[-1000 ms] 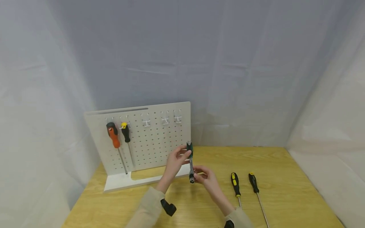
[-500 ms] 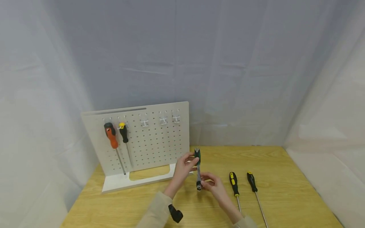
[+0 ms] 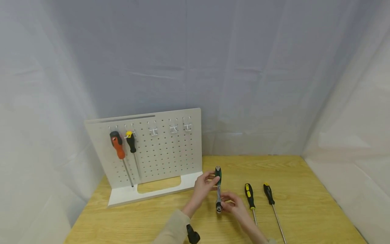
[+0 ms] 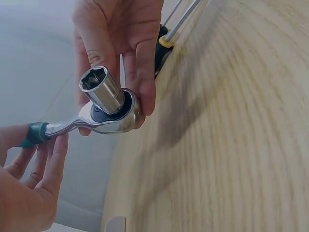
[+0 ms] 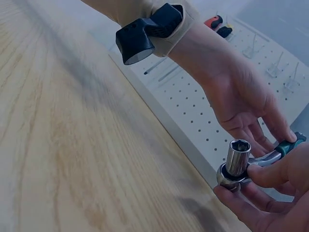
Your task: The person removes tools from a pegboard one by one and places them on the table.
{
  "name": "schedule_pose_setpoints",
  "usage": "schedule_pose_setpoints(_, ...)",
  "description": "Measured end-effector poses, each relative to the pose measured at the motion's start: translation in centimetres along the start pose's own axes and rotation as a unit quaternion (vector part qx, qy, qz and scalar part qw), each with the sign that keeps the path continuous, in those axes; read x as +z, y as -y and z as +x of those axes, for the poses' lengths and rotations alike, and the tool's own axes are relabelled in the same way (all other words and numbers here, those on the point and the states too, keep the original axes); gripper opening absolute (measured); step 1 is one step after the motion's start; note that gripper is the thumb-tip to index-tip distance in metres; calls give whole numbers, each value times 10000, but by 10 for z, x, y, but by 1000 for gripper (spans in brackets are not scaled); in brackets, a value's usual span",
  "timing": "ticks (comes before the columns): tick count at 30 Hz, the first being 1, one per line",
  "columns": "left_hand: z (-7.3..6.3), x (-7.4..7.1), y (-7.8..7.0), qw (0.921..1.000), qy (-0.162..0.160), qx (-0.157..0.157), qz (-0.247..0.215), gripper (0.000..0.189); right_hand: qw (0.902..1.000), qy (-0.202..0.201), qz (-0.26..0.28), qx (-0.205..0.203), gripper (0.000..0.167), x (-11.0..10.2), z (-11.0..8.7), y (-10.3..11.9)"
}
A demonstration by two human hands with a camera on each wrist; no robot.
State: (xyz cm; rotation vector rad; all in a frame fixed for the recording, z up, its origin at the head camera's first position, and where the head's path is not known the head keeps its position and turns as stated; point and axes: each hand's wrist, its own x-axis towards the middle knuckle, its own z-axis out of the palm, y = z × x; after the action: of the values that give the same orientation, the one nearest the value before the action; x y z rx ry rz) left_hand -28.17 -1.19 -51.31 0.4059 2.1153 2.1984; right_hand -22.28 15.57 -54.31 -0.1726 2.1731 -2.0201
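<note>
Between both hands, above the table, is a ratchet wrench (image 3: 218,191) with a green and black handle and a chrome head. A silver socket (image 4: 103,90) sits on its head, hollow end showing. My left hand (image 3: 204,188) pinches the handle between thumb and fingers. At the head end, my right hand (image 3: 237,207) holds the ratchet with thumb and fingertips, as the right wrist view also shows beside the socket (image 5: 238,157).
A white pegboard (image 3: 167,149) stands at the left, holding an orange screwdriver (image 3: 118,145) and a black-yellow screwdriver (image 3: 131,142). Clear hooks (image 3: 173,127) line its upper right. Two more screwdrivers, one with yellow patches (image 3: 249,196) and one yellow-topped (image 3: 268,194), lie right of my hands.
Both hands have moved right and toward the front of the table, carrying the ratchet wrench away from the pegboard. Their hold on it looks the same.
</note>
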Motion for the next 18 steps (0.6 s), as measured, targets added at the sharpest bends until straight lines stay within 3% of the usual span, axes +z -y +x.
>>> schedule_pose_setpoints(18, -3, 25, 23, 9994, 129, -231, -221, 30, 9997, 151, 12, 205, 33, -20, -16, -22)
